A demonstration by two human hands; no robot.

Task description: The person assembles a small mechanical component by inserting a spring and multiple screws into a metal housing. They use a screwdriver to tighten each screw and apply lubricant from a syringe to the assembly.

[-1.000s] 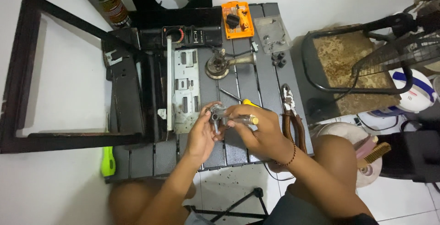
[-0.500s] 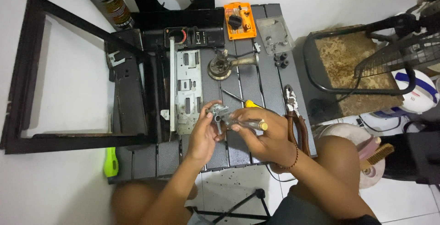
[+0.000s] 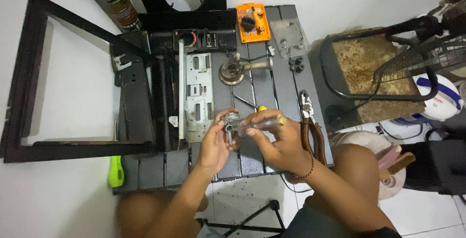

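Observation:
My left hand (image 3: 215, 143) grips a small grey metal part (image 3: 232, 123) above the dark slatted work table (image 3: 272, 87). Beside it, my right hand (image 3: 277, 140) holds a screwdriver (image 3: 264, 123) with a clear, yellow-tipped handle, its tip pointed at the metal part. The two hands nearly touch over the table's front half. A brass burner piece (image 3: 238, 69) lies farther back, and a silver metal plate (image 3: 199, 95) with slots lies just left of my left hand.
Pliers with brown handles (image 3: 310, 129) lie to the right of my right hand. An orange tool case (image 3: 253, 22) and a clear bag of small parts (image 3: 290, 36) sit at the far edge. A black stove body and frame (image 3: 73, 78) fill the left. A fan (image 3: 427, 53) stands right.
The hands stay together over the table; my right hand has shifted slightly, turning the screwdriver against the metal part. The view has drifted a little.

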